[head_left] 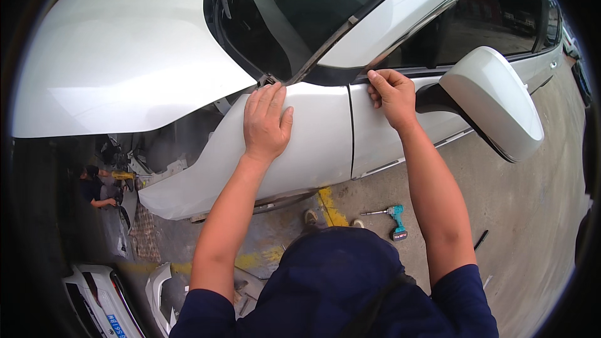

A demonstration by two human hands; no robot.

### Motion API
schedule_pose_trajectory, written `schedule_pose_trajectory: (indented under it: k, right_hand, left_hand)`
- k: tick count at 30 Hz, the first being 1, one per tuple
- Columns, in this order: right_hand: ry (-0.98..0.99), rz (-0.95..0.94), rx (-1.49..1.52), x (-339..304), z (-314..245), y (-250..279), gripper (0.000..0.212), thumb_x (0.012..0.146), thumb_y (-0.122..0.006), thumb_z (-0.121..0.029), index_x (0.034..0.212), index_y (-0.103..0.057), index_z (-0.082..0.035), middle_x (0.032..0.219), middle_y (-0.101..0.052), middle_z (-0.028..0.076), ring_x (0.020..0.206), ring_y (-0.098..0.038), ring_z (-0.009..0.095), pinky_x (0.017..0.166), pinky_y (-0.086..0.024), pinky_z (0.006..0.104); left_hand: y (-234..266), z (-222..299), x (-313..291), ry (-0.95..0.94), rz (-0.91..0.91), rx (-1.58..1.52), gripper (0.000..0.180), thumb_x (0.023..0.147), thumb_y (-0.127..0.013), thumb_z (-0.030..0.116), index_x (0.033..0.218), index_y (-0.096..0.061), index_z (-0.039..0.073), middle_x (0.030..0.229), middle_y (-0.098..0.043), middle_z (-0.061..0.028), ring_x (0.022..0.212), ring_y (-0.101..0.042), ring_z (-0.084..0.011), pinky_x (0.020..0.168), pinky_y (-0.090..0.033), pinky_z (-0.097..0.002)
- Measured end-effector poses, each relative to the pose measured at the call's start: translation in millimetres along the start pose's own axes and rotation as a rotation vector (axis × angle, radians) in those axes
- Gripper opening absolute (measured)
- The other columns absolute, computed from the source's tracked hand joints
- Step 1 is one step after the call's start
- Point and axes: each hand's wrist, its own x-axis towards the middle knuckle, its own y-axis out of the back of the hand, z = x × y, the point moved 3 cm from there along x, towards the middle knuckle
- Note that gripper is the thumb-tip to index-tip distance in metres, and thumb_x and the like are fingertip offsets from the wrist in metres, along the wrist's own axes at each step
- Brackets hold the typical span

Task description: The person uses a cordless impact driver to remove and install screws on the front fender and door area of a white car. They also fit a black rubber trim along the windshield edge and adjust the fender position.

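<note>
My left hand (pixel 268 122) lies flat on the top of a white car's front fender (pixel 307 144), fingers stretched out beside the windshield's lower corner. At the front end of the door's window sill, my right hand (pixel 395 95) is closed in a pinch, thumb and forefinger by the black trim (pixel 338 76) at the pillar's base. Whatever lies between those fingers is too hidden to make out. Close to the right of that hand is the white side mirror (pixel 494 100). A dark seam separates the fender from the front door (pixel 375 134).
The white hood (pixel 125 56) is raised above the exposed front end. Over there a co-worker (pixel 99 184) is near a yellow tool (pixel 123 176). A teal cordless drill (pixel 395 219) lies on the floor, right of my feet. Bumper parts (pixel 103 300) lie at lower left.
</note>
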Motion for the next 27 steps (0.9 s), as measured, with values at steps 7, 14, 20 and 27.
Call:
schedule_pose_trajectory:
  k: [7,14,20,27]
  right_hand:
    - [1.044,0.089,-0.858,-13,-74,-62,0.011,0.084,-0.074,-0.013,0.091,-0.072,-0.005,0.084,-0.069,0.007,0.077,-0.064,0.025,0.073,-0.052,0.0330]
    - [1.266,-0.114,-1.471,27,-80,-128,0.021,0.087,-0.069,-0.018,0.106,-0.067,-0.008,0.120,-0.058,0.012,0.119,-0.051,0.031,0.104,-0.038,0.0493]
    - [1.274,-0.210,-1.516,28,-66,-140,0.025,0.082,-0.066,-0.011,0.107,-0.064,-0.008,0.121,-0.056,0.012,0.122,-0.049,0.032,0.107,-0.034,0.0574]
    - [1.298,-0.307,-1.491,4,-50,-147,0.027,0.087,-0.065,-0.017,0.113,-0.064,-0.008,0.123,-0.055,0.013,0.123,-0.049,0.033,0.111,-0.032,0.0548]
  left_hand:
    - [17,-17,-78,0.197,0.053,0.016,0.054,0.087,-0.068,0.022,0.133,-0.056,-0.004,0.145,-0.049,-0.0254,0.134,-0.046,-0.0464,0.114,-0.034,-0.0543]
    - [45,-60,-153,0.465,0.204,0.164,0.052,0.094,-0.060,0.026,0.135,-0.053,-0.005,0.146,-0.047,-0.0284,0.134,-0.043,-0.0488,0.112,-0.034,-0.0566]
    - [41,-78,-164,0.505,0.285,0.266,0.054,0.098,-0.051,0.033,0.137,-0.052,-0.005,0.145,-0.048,-0.0291,0.132,-0.044,-0.0495,0.112,-0.032,-0.0587]
    - [40,-77,-174,0.540,0.238,0.216,0.059,0.097,-0.052,0.035,0.140,-0.049,-0.005,0.149,-0.043,-0.0303,0.137,-0.039,-0.0507,0.115,-0.027,-0.0597]
